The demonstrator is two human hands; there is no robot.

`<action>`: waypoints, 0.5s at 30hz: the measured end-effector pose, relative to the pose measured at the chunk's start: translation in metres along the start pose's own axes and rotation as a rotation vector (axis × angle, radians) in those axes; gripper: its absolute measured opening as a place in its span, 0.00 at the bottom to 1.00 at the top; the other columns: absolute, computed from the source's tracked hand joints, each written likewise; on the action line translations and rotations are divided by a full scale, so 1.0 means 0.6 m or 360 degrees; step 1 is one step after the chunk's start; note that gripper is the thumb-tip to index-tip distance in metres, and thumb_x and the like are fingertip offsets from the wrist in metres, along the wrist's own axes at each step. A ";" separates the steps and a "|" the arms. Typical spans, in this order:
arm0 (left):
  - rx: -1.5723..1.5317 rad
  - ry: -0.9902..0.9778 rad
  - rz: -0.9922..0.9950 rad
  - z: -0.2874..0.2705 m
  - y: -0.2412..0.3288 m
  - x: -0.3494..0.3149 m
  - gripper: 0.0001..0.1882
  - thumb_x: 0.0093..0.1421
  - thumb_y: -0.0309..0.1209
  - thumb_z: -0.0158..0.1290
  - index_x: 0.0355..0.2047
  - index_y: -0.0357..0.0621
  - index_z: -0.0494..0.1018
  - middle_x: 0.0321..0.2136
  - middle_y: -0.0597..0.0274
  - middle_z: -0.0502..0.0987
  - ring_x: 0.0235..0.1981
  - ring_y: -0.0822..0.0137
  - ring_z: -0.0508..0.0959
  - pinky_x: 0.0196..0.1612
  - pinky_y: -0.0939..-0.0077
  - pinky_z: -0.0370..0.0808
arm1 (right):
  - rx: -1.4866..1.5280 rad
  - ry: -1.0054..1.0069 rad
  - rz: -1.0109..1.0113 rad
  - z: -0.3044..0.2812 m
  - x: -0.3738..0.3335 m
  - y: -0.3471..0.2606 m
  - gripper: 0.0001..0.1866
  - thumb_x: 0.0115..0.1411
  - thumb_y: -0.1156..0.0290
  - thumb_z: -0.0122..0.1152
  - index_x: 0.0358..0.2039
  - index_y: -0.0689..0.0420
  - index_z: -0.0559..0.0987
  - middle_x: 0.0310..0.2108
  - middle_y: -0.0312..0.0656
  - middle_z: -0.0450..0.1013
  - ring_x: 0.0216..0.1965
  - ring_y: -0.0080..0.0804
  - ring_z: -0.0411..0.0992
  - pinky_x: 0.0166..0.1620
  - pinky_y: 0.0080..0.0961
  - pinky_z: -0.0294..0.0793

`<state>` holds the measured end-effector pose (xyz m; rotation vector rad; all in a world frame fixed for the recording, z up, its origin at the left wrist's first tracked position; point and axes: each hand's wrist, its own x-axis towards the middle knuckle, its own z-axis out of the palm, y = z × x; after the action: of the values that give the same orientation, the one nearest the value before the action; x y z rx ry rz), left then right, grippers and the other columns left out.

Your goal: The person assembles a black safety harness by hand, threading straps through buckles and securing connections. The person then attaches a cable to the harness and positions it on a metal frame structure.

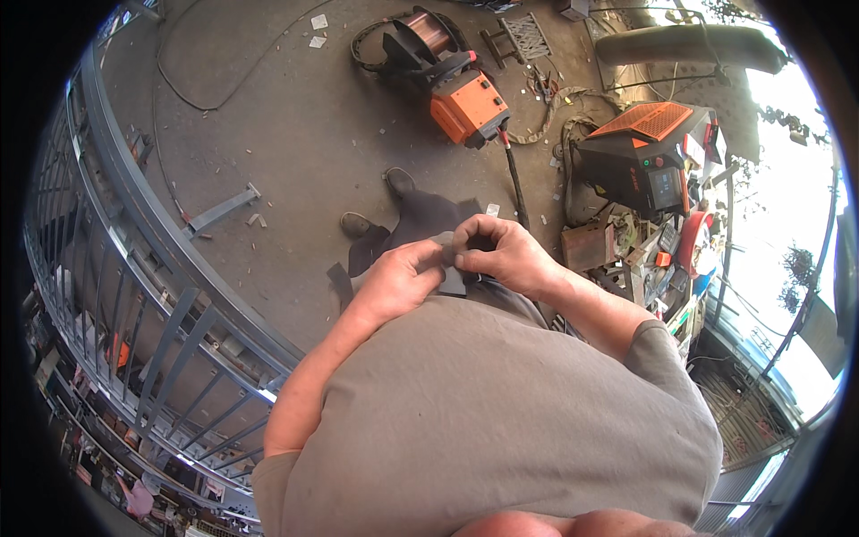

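Both hands meet close in front of my belly, fingertips nearly touching. My left hand (403, 276) is closed, its thumb and fingers curled toward the right hand. The right hand (503, 254) is closed in a pinch, index finger bent over to the thumb. A small grey piece (453, 284) shows just below the fingertips, against my trousers; its kind cannot be made out. Whatever lies between the fingers is mostly hidden by them.
An orange wire feeder (467, 106) with a copper wire spool (428, 34) stands on the floor ahead. To the right is an orange-black welding machine (646, 166) beside cluttered tools. A long metal railing (192, 277) curves along the left. A steel bar (222, 211) lies near it.
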<state>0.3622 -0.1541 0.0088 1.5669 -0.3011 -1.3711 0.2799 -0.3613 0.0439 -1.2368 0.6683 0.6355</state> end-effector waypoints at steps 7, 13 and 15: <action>-0.0618 0.0134 -0.0102 0.000 -0.015 0.003 0.11 0.65 0.30 0.59 0.44 0.37 0.79 0.37 0.66 0.83 0.40 0.76 0.79 0.46 0.76 0.77 | 0.0074 0.0224 -0.0027 0.010 0.000 0.006 0.10 0.61 0.71 0.66 0.42 0.60 0.78 0.36 0.32 0.75 0.39 0.17 0.71 0.46 0.20 0.72; -0.0444 0.0106 -0.0097 -0.001 -0.022 0.004 0.16 0.62 0.36 0.67 0.42 0.35 0.80 0.36 0.65 0.84 0.38 0.78 0.79 0.43 0.78 0.77 | 0.0324 0.0240 0.0155 0.023 0.006 0.010 0.08 0.60 0.79 0.66 0.41 0.58 0.79 0.35 0.33 0.77 0.38 0.19 0.74 0.46 0.20 0.74; -0.0357 0.0112 -0.0092 -0.004 -0.021 0.005 0.15 0.62 0.35 0.66 0.40 0.34 0.80 0.35 0.64 0.84 0.37 0.78 0.79 0.42 0.78 0.77 | 0.0439 0.0173 0.0169 0.018 0.008 0.009 0.08 0.60 0.80 0.66 0.40 0.58 0.79 0.35 0.34 0.78 0.37 0.21 0.75 0.46 0.20 0.75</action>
<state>0.3600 -0.1492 -0.0031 1.4422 -0.0572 -1.3415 0.2802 -0.3492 0.0389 -0.9886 0.8864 0.5451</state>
